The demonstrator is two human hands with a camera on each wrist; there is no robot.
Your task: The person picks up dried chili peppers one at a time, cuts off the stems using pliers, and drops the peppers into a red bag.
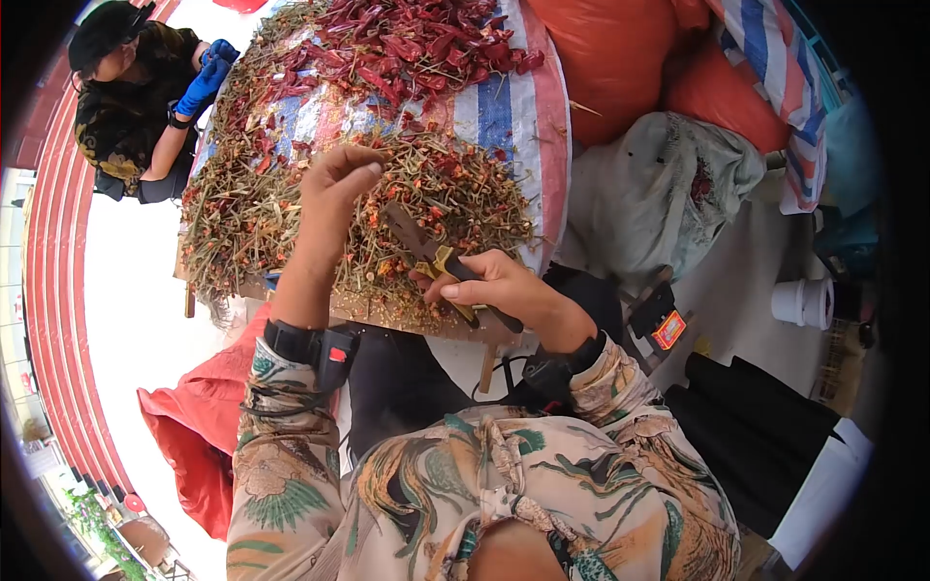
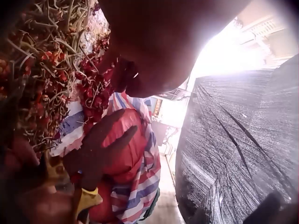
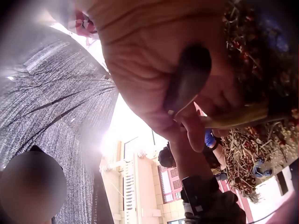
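Red dried chillies (image 1: 387,48) heap at the far end of the tabletop (image 1: 528,126), which is covered by a striped woven sheet; nearer lies a mound of cut stems (image 1: 291,213). Orange sacks (image 1: 610,58) bulge at the right, their contents hidden. A second person in blue gloves (image 1: 205,82) sits opposite. The right hand (image 1: 504,290) wraps its grip round the scissors (image 1: 436,261), blades parted. The left hand (image 1: 334,189) hovers over the stems, fingertips pinched; whether anything is between them I cannot tell. A clean snip probably wants the stem fed deep between the blades.

Shears' (image 1: 441,263) handles largely hidden inside right hand (image 1: 504,290).
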